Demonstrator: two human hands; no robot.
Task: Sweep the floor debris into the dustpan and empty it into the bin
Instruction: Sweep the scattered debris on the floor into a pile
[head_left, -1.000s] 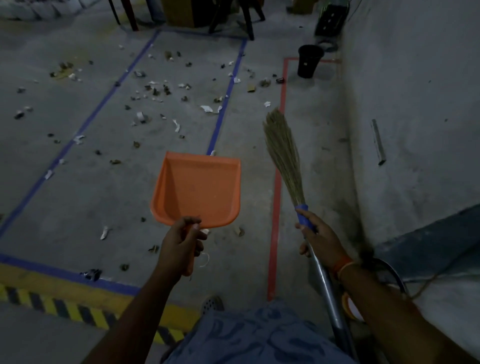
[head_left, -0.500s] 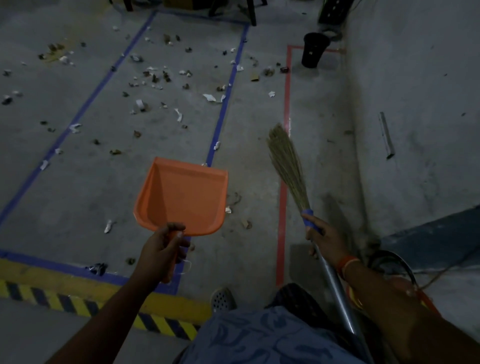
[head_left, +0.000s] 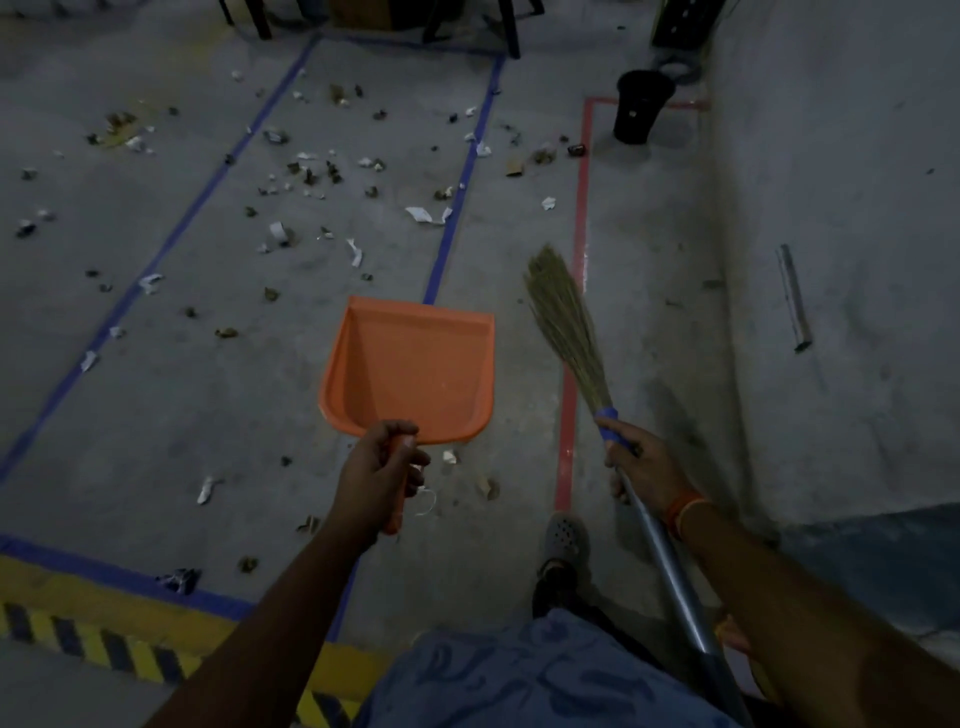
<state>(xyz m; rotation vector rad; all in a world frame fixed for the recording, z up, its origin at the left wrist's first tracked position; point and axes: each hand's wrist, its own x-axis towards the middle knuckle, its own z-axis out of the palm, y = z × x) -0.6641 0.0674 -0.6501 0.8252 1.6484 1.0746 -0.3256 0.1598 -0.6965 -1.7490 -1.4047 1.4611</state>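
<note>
Dustpan (head_left: 410, 371) shifted right toward broom (head_left: 566, 327). Left hand (head_left: 376, 470) grips its handle; right hand (head_left: 641, 460) grips the broom shaft.

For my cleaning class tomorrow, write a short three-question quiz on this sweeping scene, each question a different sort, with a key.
1. True or false: the dustpan already holds debris.
2. Which hand grips the broom? A) left hand B) right hand
3. Fill in: the bin stands by the ___ tape line.

Key: 1 false, the pan looks empty; 2 B; 3 red.
</note>
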